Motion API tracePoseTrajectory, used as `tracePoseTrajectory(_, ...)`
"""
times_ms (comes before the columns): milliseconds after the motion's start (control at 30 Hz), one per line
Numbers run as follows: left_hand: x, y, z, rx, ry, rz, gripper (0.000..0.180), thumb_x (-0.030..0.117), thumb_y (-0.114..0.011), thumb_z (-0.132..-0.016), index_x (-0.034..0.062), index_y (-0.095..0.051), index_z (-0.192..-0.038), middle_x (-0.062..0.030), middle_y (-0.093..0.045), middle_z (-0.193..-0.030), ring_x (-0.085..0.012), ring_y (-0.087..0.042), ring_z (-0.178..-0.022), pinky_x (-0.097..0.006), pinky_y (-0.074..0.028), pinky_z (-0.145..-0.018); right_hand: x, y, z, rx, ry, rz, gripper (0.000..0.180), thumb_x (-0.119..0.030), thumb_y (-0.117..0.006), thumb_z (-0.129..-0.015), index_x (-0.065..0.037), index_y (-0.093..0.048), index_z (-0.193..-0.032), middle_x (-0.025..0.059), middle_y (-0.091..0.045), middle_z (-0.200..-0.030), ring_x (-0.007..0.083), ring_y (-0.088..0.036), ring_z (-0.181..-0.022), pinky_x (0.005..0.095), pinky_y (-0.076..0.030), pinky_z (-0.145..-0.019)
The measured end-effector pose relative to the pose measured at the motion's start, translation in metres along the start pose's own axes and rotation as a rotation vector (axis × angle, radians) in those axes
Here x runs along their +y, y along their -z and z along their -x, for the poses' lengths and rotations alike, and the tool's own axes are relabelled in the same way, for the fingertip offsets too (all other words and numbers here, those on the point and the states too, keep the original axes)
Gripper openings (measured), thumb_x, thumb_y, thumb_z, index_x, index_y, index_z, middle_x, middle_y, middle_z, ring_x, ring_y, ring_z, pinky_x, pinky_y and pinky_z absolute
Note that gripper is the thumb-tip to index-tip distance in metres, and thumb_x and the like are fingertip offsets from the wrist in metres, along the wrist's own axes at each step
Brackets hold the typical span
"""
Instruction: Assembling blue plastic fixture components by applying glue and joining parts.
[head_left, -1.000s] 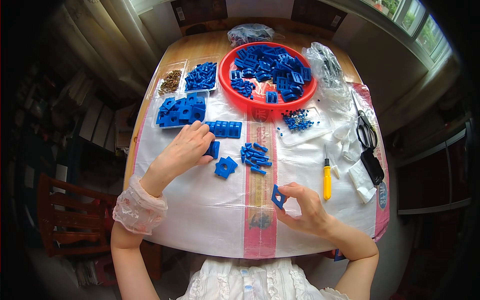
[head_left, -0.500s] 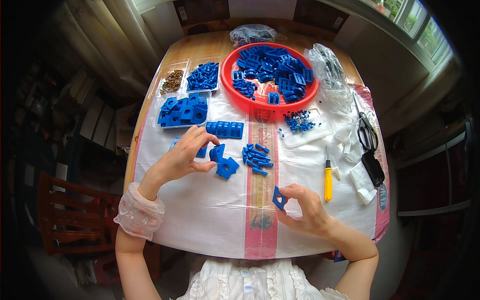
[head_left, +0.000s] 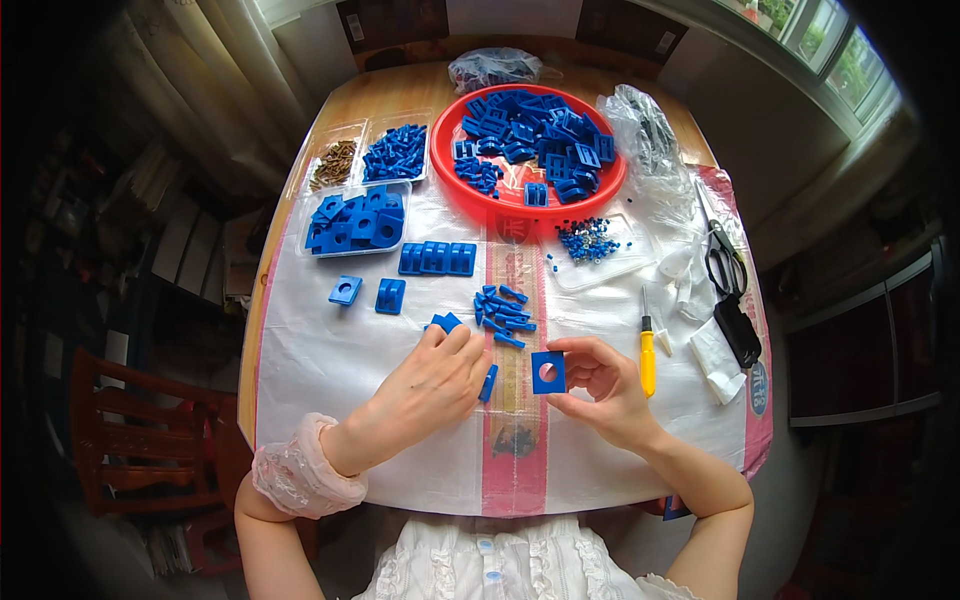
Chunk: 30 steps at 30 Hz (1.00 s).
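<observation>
My right hand [head_left: 605, 390] pinches a blue square plate with a round hole [head_left: 537, 384] by its right side, its face turned up. To the left of it, my left hand [head_left: 425, 385] is closed with its back up. A blue piece [head_left: 488, 384] shows at its fingertips; most of that piece is hidden. Just beyond the left knuckles, more blue plates [head_left: 446, 321] lie partly covered by the hand. A pile of small blue pegs [head_left: 504, 312] sits beyond both hands. Farther left lie a lone blue plate [head_left: 345, 290] and a blue arched part [head_left: 390, 296].
Several blue arched parts stand in a row [head_left: 438, 259]. Behind is a red basin [head_left: 448, 190] of blue parts. Clear boxes at left hold plates [head_left: 360, 222], pegs [head_left: 394, 153] and screws [head_left: 334, 164]. At right lie tiny beads [head_left: 588, 240], a yellow screwdriver [head_left: 648, 362] and scissors [head_left: 724, 262].
My left hand has moved right and nearer to me, bringing a blue piece towards the right hand. My right hand has turned its plate to face upward and shifted slightly farther from me.
</observation>
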<state>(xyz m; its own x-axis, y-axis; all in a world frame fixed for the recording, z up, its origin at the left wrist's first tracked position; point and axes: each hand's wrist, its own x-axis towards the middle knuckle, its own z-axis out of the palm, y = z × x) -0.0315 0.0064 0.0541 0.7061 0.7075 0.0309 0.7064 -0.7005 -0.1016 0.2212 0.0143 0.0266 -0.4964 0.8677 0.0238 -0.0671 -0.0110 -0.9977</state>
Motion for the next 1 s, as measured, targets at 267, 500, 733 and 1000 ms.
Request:
tracePoseTrajectory(267, 0.006, 0.017, -0.001, -0.04, 0.235, 0.946, 0.041, 0.025, -0.066, -0.092, 0.0001, -0.058, -0.123, -0.0051, -0.057, -0.106, -0.0172, -0.053, -0.098, -0.03, -0.043, -0.085, -0.002, 0.006, -0.003, 0.037, -0.103, -0.193, 0.057, 0.004, -0.077, -0.077, 0.001, -0.055, -0.13, 0.0075, -0.065, -0.11, 0.012, -0.062, -0.099, 0.0287, -0.051, -0.09)
tracePoseTrajectory(500, 0.04, -0.016, -0.023, -0.027, 0.409, 2.602, 0.042, 0.03, -0.049, -0.103, 0.0013, -0.054, -0.134, -0.0045, -0.058, -0.129, -0.0091, -0.054, -0.104, -0.024, -0.045, -0.086, 0.0, 0.009, -0.002, 0.003, 0.0, -0.205, 0.057, 0.001, -0.082, -0.073, -0.002, -0.061, -0.126, 0.0011, -0.054, -0.109, 0.0113, -0.052, -0.101, 0.0293, -0.042, -0.091)
tracePoseTrajectory(733, 0.05, -0.032, -0.033, -0.009, 0.302, 2.799, 0.045, 0.036, -0.051, -0.1, 0.0042, -0.053, -0.132, -0.0042, -0.058, -0.127, -0.0084, -0.053, -0.104, -0.023, -0.044, -0.084, -0.004, 0.005, -0.005, 0.023, -0.037, -0.225, 0.057, -0.001, -0.081, -0.073, -0.003, -0.062, -0.127, 0.0014, -0.054, -0.105, 0.012, -0.053, -0.102, 0.0312, -0.044, -0.094)
tracePoseTrajectory(1000, 0.051, -0.038, -0.034, 0.053, 0.402, 2.851, 0.054, 0.038, -0.056, -0.097, -0.0004, -0.048, -0.135, -0.0064, -0.057, -0.125, -0.0105, -0.054, -0.105, -0.023, -0.046, -0.088, -0.014, 0.012, -0.004, 0.083, 0.049, 0.055, 0.07, -0.009, -0.081, -0.078, -0.006, -0.049, -0.14, -0.0002, -0.054, -0.101, 0.0098, -0.053, -0.094, 0.0261, -0.046, -0.078)
